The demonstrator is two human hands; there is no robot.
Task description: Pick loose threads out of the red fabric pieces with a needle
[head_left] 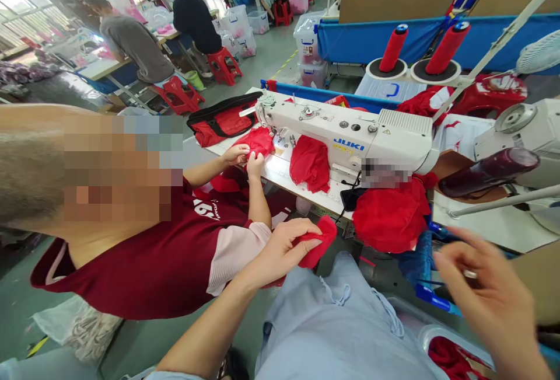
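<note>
Sewing stations are lining the workshop floor [265,62], and a co-worker [161,269] is sitting alongside. Above the lap, the left hand [284,246] is pinching a red cloth piece [324,243]; a slackening pinch could be dropping it floorward. The right hand [490,286] is blurring, so I cannot tell its grip. Below, a translucent tub [427,338] is holding red fabric [450,359].

The left grip [286,247] pinches, its forearm [212,321] slanting forward; the blurred right grip [490,289] is loosely half-curled.

A small, bright red piece of cloth [324,244], bent and rumpled, is pinched in the left hand's fingers [301,227].
</note>
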